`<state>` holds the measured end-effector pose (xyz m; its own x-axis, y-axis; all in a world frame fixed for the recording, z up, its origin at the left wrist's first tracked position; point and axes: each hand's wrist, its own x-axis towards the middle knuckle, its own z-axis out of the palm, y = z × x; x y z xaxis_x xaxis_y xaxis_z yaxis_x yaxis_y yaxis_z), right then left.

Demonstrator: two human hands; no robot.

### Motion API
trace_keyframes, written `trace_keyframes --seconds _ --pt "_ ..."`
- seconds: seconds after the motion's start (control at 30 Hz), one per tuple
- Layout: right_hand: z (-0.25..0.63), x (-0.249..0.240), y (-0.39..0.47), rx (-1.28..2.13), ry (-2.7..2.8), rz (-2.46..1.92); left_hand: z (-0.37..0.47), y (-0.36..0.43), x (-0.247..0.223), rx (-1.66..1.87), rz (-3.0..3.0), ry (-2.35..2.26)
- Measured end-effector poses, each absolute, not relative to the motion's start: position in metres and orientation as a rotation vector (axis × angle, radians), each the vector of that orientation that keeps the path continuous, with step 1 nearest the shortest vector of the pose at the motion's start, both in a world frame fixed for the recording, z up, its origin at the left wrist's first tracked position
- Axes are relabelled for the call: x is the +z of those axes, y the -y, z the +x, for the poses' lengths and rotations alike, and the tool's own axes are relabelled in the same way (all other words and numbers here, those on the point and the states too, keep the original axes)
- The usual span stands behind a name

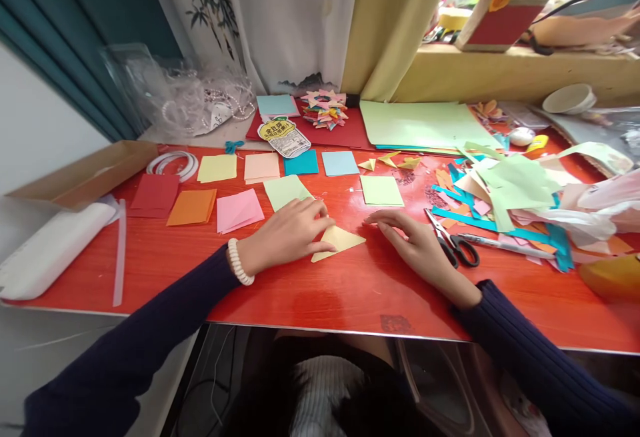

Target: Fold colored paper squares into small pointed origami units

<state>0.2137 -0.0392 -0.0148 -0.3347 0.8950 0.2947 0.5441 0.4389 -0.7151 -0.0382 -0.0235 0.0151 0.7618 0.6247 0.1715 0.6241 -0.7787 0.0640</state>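
Observation:
A pale yellow folded paper (345, 241) lies on the red table in front of me, roughly triangular. My left hand (285, 234) has its thumb on the paper's left part and its index finger at the upper edge, holding it. Just right of the paper, my right hand (410, 240) hovers or rests with fingers stretched out and nothing in them. Beyond the left hand sits a stack of light green paper squares (285, 190), partly covered by it. Another light green square (382, 191) lies farther right. Black-handled scissors (457, 247) are beside my right wrist.
Colored paper stacks, including orange (192, 208), pink (240, 210) and red (154, 196), spread leftward. Small folded yellow pieces (387, 161) lie behind. Paper scraps (520, 187) and a pen (505, 245) crowd the right. A paper star ornament (325, 109) stands at the back.

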Motion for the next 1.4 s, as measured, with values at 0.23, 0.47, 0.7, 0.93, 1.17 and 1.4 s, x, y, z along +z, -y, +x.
trace_keyframes --seconds 0.23,0.47,0.7,0.93,1.17,1.4 --pt "0.213 -0.016 0.04 0.606 2.04 -1.199 -0.027 0.013 0.016 0.178 2.889 -1.013" --pt "0.208 -0.006 0.043 0.962 1.815 -1.177 -0.025 0.023 0.025 0.259 2.683 -0.819" --pt "0.204 0.003 0.043 1.582 1.572 -1.134 -0.016 0.03 0.015 0.593 2.853 -0.563" --pt "0.209 -0.009 0.045 0.832 2.149 -1.162 -0.024 0.016 -0.001 0.413 2.748 -0.601" --pt "0.213 -0.012 0.046 0.535 2.639 -0.748 -0.036 0.01 0.001 0.344 2.925 -0.638" --pt "0.211 -0.012 0.043 0.29 2.695 -0.685 -0.037 0.014 -0.001 0.387 2.805 -0.708"
